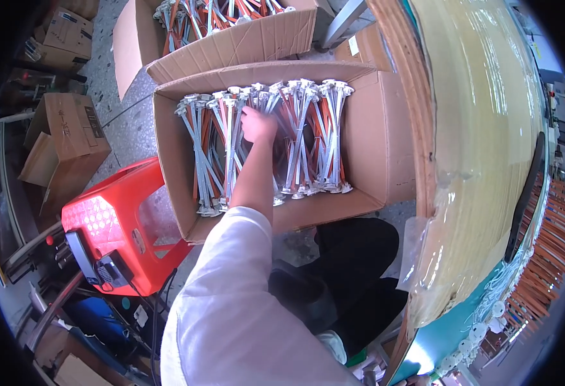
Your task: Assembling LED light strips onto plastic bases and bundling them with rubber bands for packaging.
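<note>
My left hand point(259, 126), at the end of a white sleeve, reaches into an open cardboard box point(366, 128). Its fingers look curled around the upper part of a bundle of grey and orange-brown wires point(257, 96) with white end pieces; motion blurs them a little. Similar wire bundles point(295, 141) stand in a row on both sides of the hand, white pieces at both ends. At the bottom edge, by the table, a small part of my right hand point(416, 381) shows; its fingers are mostly cut off.
Behind stands a second box point(231, 45) of wire bundles. A red plastic stool point(112, 225) with a dark telephone point(96, 260) is on the left, near an open carton point(70, 138). A film-covered table point(482, 161) rises at the right; more orange-brown wires point(540, 257) hang beyond it.
</note>
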Demonstrator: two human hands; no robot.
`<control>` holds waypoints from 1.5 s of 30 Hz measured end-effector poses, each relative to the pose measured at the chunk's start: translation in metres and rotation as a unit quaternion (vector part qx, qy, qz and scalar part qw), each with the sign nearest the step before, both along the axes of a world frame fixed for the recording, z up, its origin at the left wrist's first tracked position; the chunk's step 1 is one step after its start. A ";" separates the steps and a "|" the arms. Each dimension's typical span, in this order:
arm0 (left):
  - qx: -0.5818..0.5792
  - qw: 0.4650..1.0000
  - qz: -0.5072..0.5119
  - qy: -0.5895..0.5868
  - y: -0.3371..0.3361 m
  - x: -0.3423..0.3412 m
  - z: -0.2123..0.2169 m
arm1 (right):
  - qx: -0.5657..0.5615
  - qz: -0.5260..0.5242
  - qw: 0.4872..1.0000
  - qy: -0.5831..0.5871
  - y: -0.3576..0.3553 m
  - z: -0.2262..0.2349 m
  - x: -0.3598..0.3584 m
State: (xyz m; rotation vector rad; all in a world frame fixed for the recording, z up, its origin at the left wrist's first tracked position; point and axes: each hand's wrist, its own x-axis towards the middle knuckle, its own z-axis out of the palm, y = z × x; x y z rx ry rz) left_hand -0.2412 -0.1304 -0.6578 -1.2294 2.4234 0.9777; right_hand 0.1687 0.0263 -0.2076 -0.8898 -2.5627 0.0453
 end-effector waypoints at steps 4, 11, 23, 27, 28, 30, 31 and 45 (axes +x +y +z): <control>0.011 1.000 0.014 0.024 0.011 0.009 0.024 | -0.008 -0.010 1.000 -0.011 0.001 0.000 0.000; 0.021 0.997 0.029 0.071 0.001 0.017 0.009 | -0.032 -0.021 0.999 -0.034 0.002 0.004 0.004; 0.058 0.997 0.059 -0.005 0.013 0.006 -0.001 | 0.015 0.025 0.998 -0.047 0.006 0.008 -0.004; 0.026 0.999 0.040 0.022 0.017 0.011 0.003 | 0.003 0.026 1.000 -0.017 0.010 0.004 0.003; 0.009 0.999 0.029 0.034 0.017 0.012 0.005 | 0.004 0.027 0.999 -0.020 0.013 0.007 0.006; 0.009 1.000 0.020 0.020 0.017 0.009 0.006 | 0.002 0.033 0.996 -0.087 0.016 0.013 0.010; 0.009 1.000 0.011 0.008 0.017 0.008 0.007 | 0.002 0.034 0.995 -0.089 0.016 0.014 0.011; 0.084 0.988 -0.109 -0.070 -0.009 0.052 -0.005 | 0.050 -0.079 0.992 -0.083 -0.011 0.011 -0.006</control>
